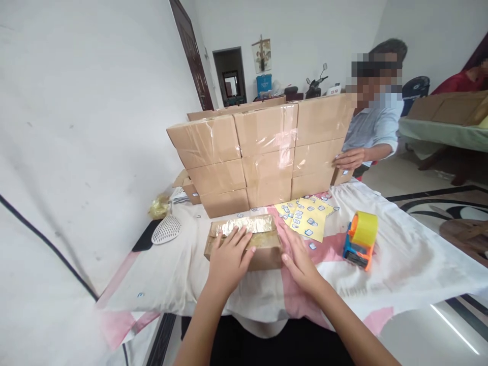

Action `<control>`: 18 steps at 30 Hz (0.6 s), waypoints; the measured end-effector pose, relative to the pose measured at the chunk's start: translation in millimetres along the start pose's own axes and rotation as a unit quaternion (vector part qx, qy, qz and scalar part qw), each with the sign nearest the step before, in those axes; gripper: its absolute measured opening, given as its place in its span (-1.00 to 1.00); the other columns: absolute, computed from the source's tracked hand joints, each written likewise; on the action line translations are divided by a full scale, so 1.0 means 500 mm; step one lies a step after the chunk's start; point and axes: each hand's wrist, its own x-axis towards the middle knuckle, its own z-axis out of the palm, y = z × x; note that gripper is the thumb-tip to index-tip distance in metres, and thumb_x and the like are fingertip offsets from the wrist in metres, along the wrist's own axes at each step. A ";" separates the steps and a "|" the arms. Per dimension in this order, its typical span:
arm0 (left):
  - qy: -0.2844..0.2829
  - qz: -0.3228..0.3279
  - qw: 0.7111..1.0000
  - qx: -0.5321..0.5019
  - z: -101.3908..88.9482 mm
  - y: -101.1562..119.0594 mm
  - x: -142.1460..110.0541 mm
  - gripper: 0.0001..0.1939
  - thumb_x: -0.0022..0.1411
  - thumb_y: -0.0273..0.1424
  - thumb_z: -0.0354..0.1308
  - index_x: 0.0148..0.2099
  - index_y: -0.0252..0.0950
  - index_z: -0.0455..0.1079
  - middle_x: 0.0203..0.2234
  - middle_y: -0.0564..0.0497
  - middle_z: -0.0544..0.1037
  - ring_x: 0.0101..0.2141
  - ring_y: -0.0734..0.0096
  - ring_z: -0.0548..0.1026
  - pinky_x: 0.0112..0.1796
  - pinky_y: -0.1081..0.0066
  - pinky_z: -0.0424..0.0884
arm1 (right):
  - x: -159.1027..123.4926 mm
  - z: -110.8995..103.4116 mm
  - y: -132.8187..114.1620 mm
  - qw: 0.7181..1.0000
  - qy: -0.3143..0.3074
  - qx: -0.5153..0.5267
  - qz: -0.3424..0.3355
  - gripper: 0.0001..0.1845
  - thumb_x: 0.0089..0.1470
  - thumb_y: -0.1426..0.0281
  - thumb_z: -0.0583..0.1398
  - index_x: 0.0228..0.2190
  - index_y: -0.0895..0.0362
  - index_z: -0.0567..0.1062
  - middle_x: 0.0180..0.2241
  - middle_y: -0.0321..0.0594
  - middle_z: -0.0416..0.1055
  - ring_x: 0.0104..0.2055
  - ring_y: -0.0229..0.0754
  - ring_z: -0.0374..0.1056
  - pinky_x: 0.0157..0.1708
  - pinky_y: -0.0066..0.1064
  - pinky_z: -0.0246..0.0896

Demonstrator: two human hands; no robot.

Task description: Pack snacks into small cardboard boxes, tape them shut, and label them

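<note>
A small cardboard box (pixel 263 258) lies in front of me on the cloth-covered table, a strip of shiny tape along its top. My left hand (pixel 230 254) rests flat on the box's top and front edge, fingers spread. Against the box's right end lies my right hand (pixel 299 256), its fingers stretched out and holding nothing. To the right stands a tape dispenser (pixel 360 241) with a yellow roll. Yellow sheets with small stickers (pixel 310 216) lie just beyond my right hand.
A wall of stacked, taped cartons (pixel 267 157) stands behind the box. At its right end a co-worker's hand (pixel 349 158) touches a small box (pixel 342 176). A white perforated piece (pixel 166 230) lies at left near the wall. Another table (pixel 442 129) with cartons stands at far right.
</note>
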 end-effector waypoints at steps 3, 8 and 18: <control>-0.014 -0.018 1.000 -0.012 0.002 0.010 0.006 -0.56 0.48 -0.19 -0.10 0.29 -0.05 0.35 0.27 -0.01 0.42 0.32 0.03 0.29 0.33 -0.24 -0.02 | -0.083 -0.061 0.009 0.989 0.125 -0.059 0.050 -0.26 0.25 0.22 0.16 0.37 -0.12 0.06 0.35 -0.08 0.13 0.38 0.26 0.05 0.31 0.31 -0.02; 0.002 -0.047 0.999 -0.006 -0.013 0.030 0.023 -0.60 0.45 -0.23 -0.06 0.18 -0.14 0.46 0.14 -0.10 0.56 0.24 -0.04 0.40 0.29 -0.29 0.02 | -0.128 -0.229 0.073 0.893 0.408 -0.095 0.164 -0.15 0.10 0.18 0.32 0.31 0.05 0.14 0.30 0.11 0.10 0.31 0.24 0.17 0.29 0.18 0.10; 0.110 -0.043 0.993 -0.010 -0.011 0.043 -0.013 -0.67 0.42 -0.22 0.01 0.10 -0.10 0.49 0.19 -0.03 0.51 0.26 -0.08 0.33 0.27 -0.21 0.07 | -0.076 -0.287 0.225 0.881 0.322 0.109 0.330 -0.25 -0.04 -0.09 0.30 0.04 0.12 0.39 -0.06 0.00 0.49 -0.06 0.10 0.50 -0.13 -0.06 0.48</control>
